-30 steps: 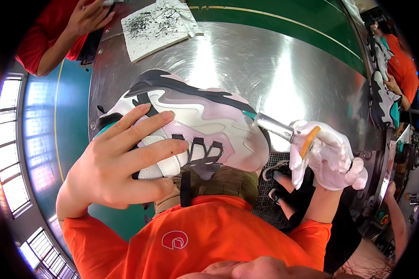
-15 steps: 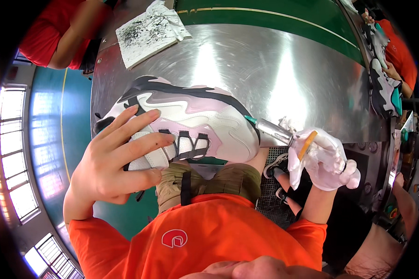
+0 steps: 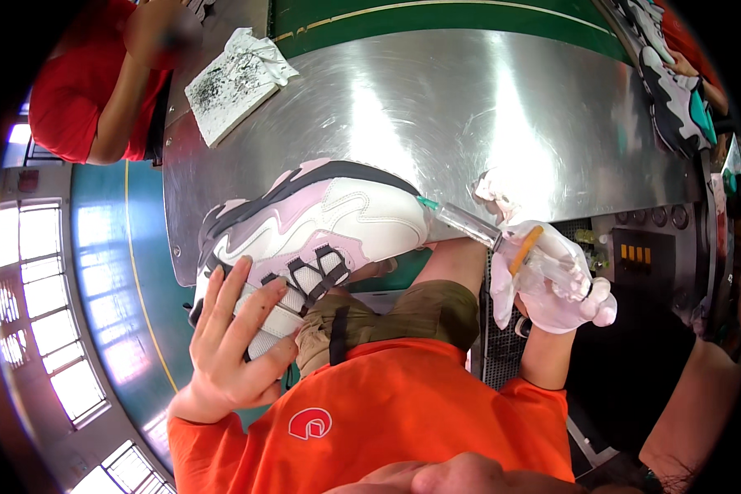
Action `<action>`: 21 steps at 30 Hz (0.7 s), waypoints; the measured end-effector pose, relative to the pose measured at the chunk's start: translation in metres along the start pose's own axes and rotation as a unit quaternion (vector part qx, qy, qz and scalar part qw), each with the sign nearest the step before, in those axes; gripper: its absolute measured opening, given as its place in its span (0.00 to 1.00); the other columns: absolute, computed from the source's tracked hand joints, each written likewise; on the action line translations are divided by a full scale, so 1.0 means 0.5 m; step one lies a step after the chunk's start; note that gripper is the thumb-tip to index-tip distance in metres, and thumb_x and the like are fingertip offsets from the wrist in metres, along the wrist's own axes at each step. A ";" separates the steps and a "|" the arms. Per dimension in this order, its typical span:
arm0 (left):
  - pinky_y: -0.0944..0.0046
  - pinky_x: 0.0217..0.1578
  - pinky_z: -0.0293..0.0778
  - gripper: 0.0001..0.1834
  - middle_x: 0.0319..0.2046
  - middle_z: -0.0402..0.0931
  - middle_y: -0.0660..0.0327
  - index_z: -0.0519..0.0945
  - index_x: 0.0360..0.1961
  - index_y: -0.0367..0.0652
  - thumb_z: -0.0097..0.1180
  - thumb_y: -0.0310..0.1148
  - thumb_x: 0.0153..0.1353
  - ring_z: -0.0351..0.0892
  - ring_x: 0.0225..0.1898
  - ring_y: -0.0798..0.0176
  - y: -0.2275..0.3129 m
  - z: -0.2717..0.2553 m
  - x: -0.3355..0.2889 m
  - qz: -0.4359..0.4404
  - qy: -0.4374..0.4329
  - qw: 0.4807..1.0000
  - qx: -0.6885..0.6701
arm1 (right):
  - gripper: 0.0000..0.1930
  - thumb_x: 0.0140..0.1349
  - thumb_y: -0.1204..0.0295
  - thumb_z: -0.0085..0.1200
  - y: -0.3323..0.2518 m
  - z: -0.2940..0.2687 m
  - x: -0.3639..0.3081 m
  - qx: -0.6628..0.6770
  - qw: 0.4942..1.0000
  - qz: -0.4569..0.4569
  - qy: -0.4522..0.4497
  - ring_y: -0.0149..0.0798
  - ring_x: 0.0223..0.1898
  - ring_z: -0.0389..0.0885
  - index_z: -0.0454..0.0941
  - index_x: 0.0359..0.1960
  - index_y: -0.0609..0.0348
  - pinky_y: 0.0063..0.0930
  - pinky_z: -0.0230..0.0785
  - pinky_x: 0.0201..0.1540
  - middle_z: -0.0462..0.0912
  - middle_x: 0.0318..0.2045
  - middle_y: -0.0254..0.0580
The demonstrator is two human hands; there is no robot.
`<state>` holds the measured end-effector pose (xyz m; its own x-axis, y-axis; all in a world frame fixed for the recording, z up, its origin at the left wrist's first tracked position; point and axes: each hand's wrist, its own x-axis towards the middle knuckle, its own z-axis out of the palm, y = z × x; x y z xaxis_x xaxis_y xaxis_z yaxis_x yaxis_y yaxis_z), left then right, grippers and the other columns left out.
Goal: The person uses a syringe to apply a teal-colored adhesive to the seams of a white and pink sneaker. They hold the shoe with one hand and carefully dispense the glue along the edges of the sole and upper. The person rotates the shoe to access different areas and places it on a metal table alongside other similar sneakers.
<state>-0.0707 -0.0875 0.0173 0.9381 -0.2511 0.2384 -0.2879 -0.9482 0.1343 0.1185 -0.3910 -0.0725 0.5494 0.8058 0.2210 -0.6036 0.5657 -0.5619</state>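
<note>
A white, pink and grey sneaker [image 3: 366,212] with a black-edged sole lies on its side over the near edge of the metal table, toe to the right. My bare left hand [image 3: 232,346] grips it at the ankle opening, fingers across the tongue and side, thumb underneath. My right hand [image 3: 556,280], in a white glove smeared with pale residue, is closed around a clear syringe [image 3: 468,226]. An orange band circles one gloved finger. The syringe's teal tip touches or nearly touches the sole edge at the toe.
On the metal table [image 3: 305,123] a black-stained white pad [image 3: 235,86] lies at the back left, and a crumpled whitish scrap [image 3: 494,188] sits near the syringe. A green conveyor belt [image 3: 436,16] runs behind. Co-workers stand at left and right; more sneakers [image 3: 671,103] are at far right.
The sneaker has tilted, its heel end dropping toward me. My left hand has moved down and right with it. My right hand and syringe have shifted slightly left, following the toe.
</note>
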 end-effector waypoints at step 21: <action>0.32 0.57 0.68 0.10 0.50 0.78 0.45 0.78 0.29 0.46 0.60 0.28 0.42 0.72 0.58 0.29 -0.008 0.055 -0.024 0.024 0.011 0.999 0.032 | 0.49 0.46 0.51 0.63 0.071 0.105 -0.011 -0.111 0.975 -0.013 0.195 0.49 0.32 0.82 0.60 0.60 0.81 0.36 0.80 0.35 0.76 0.41 0.63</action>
<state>-0.0756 -0.0859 -0.0129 0.9186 -0.2933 0.2648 -0.3195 -0.9456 0.0610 0.0638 -0.3662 -0.0517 0.7663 0.6398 -0.0578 -0.4710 0.4983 -0.7279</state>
